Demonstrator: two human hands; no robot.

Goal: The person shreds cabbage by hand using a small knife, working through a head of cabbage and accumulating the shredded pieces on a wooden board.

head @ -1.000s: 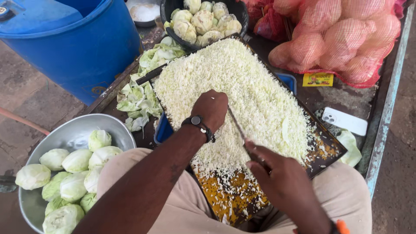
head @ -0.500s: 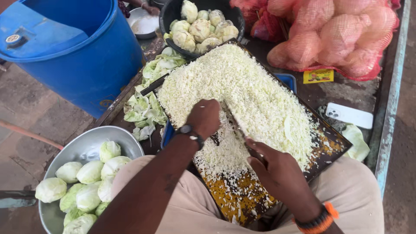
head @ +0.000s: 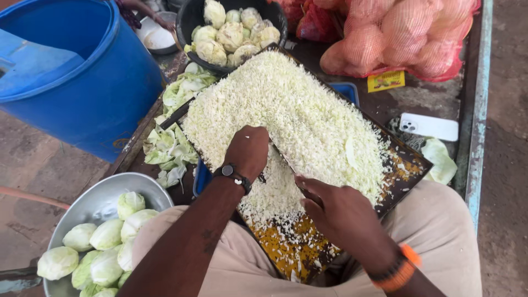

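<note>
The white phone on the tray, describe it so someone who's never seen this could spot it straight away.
Start at the big pile of chopped cabbage on the board. Look to its right, below the red mesh sacks. The phone lies flat there, the only smooth white rectangle, beside a loose cabbage leaf.

The dark tabletop [head: 423,99] carries a chopping board [head: 410,168], 1 white phone [head: 429,126], loose cabbage leaves [head: 168,146], netted sacks [head: 407,38] and a black bowl [head: 190,22].

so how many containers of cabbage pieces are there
2: a metal bowl of pale green pieces lower left, by the person's knee, and a black tub of pieces at top, behind the shredded pile. More may sit out of frame.
</note>
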